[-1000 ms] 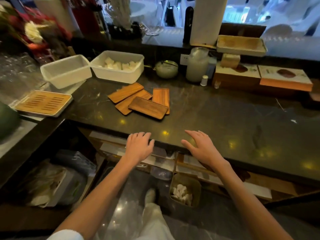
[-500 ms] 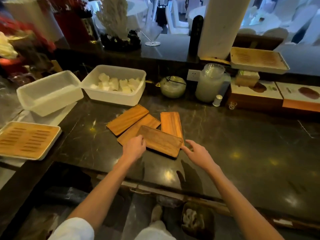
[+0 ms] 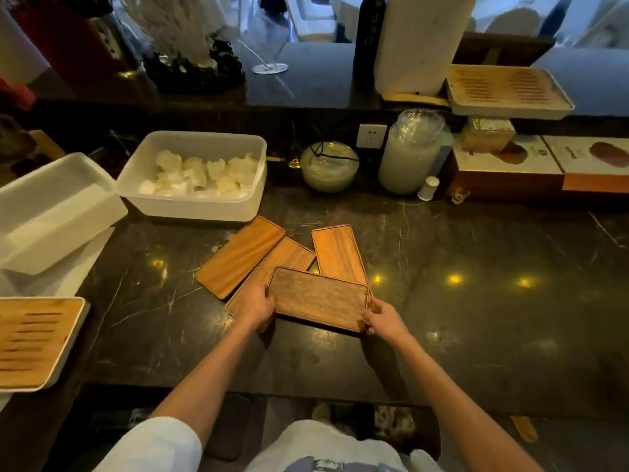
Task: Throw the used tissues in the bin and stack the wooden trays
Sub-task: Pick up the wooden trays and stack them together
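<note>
Trays of wood, four in all, lie fanned on a dark marble counter (image 3: 476, 318), seen from above by the person standing at it. Nearest, beneath the counter edge, pale crumpled tissues (image 3: 394, 422) show dimly in a bin on the floor. Two bare forearms reach forward. The left hand (image 3: 257, 306) grips the left short end of the nearest tray (image 3: 318, 299), fingers curled under its edge. The right hand (image 3: 383, 320) pinches that tray's right near corner between thumb and fingers. This darker tray lies across the near ends of two others: a middle tray (image 3: 286, 260) angled up to the right, and a right tray (image 3: 337, 253) pointing almost straight away. A left tray (image 3: 240, 255) lies just beside the middle one, parallel to it, its edge overlapping. At the left edge sits a slatted bamboo tray (image 3: 34, 342) in a white frame. Farther back left are two white plastic tubs: one empty (image 3: 51, 212), the other (image 3: 197, 206) holding pale rolled cloths or tissues. Behind the trays stand a glass bowl (image 3: 329, 166) and a frosted jar (image 3: 410, 158), near a wall socket (image 3: 371, 136). Boxes (image 3: 510, 172) line the far right.
</note>
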`<state>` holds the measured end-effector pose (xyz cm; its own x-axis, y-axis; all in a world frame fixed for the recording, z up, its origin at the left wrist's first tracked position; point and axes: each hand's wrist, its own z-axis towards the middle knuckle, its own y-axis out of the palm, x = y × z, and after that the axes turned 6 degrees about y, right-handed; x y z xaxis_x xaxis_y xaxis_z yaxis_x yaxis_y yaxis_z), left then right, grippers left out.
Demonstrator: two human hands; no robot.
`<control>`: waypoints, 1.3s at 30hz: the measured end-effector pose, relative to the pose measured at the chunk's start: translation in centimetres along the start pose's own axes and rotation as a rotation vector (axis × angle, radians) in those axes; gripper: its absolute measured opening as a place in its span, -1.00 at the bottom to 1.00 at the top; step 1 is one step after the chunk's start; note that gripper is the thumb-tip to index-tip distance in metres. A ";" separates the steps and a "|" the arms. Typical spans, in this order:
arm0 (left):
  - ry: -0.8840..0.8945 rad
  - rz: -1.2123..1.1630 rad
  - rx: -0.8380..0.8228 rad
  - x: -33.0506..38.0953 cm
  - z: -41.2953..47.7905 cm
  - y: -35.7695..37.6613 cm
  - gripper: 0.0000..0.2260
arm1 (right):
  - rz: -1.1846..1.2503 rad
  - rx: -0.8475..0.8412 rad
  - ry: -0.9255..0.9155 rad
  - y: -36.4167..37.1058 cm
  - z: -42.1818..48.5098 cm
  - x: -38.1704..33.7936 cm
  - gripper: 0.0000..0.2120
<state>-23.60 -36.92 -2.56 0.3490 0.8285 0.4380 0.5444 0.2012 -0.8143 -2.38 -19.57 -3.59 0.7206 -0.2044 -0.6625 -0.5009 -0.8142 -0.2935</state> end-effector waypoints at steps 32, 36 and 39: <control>0.030 -0.162 -0.190 30.5 -8.3 25.0 -0.80 | 0.064 0.353 0.030 -36.2 1.0 21.4 -0.49; 0.010 -0.169 -0.163 30.7 -9.5 26.6 -0.79 | 0.010 0.342 0.045 -36.8 1.4 22.4 -0.48; 0.005 -0.178 -0.129 30.8 -9.9 26.8 -0.78 | 0.006 0.328 0.034 -36.7 1.5 22.7 -0.48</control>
<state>9.31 -11.25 -7.14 0.2423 0.7835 0.5722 0.6908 0.2748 -0.6688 31.66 6.54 -8.90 0.7299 -0.2309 -0.6434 -0.6288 -0.5958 -0.4996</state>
